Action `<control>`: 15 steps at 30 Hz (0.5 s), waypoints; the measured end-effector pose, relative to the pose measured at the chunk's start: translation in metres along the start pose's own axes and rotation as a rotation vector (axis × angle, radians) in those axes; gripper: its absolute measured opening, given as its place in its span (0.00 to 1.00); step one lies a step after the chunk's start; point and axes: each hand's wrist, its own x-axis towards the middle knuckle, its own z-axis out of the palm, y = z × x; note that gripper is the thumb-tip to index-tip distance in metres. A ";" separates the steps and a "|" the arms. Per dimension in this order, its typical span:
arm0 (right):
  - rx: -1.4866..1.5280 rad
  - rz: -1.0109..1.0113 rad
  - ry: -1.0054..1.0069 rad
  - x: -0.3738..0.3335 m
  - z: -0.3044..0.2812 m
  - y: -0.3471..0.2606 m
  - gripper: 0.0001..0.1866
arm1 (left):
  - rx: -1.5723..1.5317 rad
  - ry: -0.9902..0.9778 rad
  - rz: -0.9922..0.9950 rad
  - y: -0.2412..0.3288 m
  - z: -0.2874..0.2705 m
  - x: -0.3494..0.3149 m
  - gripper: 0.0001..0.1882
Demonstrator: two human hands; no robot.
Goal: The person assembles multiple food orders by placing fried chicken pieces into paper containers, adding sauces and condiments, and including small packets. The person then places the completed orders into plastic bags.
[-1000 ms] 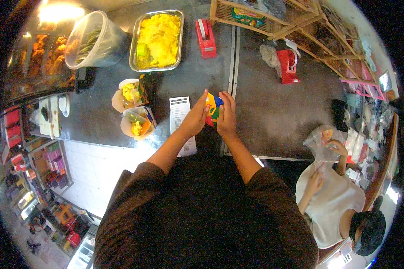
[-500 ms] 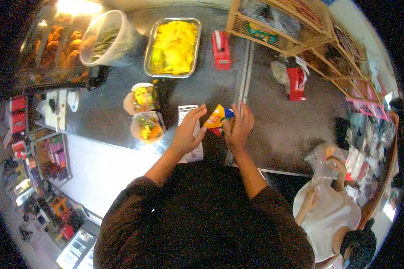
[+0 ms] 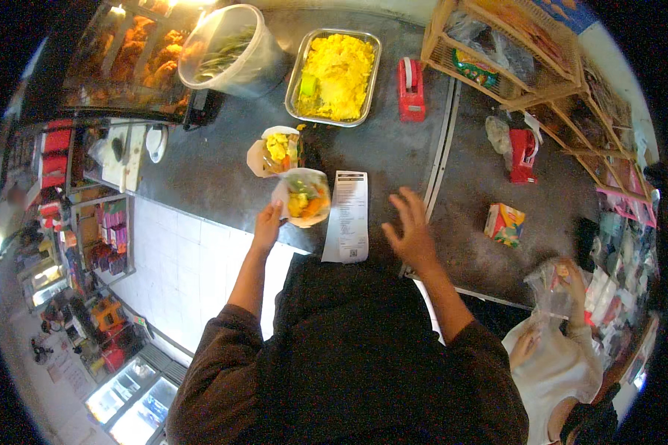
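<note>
My left hand (image 3: 268, 225) is closed on the side of an open paper food box (image 3: 280, 193), slightly blurred, with yellow rice and something green and orange inside. Just beyond it stands a second open food box (image 3: 257, 158) with yellow food. My right hand (image 3: 413, 234) hovers over the dark counter with fingers spread and nothing in them. Between my hands lies a long printed receipt (image 3: 348, 215). A small colourful folded carton (image 3: 505, 225), yellow, red and green, sits on the counter to the right of my right hand.
A metal tray (image 3: 292, 96) of yellow rice and a clear bucket (image 3: 267, 67) of green leaves stand at the back. Red tape dispensers (image 3: 412, 100) (image 3: 525, 157) and a wicker shelf (image 3: 490, 89) are farther right. Another person (image 3: 549, 363) handles a plastic bag (image 3: 548, 285).
The small carton has left my hands and now rests on the right-hand counter. My left hand has taken hold of the nearer food box. My right hand has opened. The view has shifted.
</note>
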 end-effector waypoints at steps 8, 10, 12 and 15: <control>0.340 0.164 0.280 -0.010 0.038 0.007 0.47 | 0.374 -0.361 0.343 0.045 0.156 0.029 0.25; 0.263 0.059 0.242 -0.021 0.025 0.023 0.48 | 0.436 -0.363 0.633 0.062 0.174 0.023 0.28; 0.105 -0.163 0.257 -0.030 0.017 0.035 0.48 | 0.625 -0.345 0.924 0.073 0.179 0.016 0.33; -0.251 -0.111 -0.002 -0.032 0.018 0.048 0.49 | 1.115 -0.535 1.196 0.077 0.168 0.017 0.37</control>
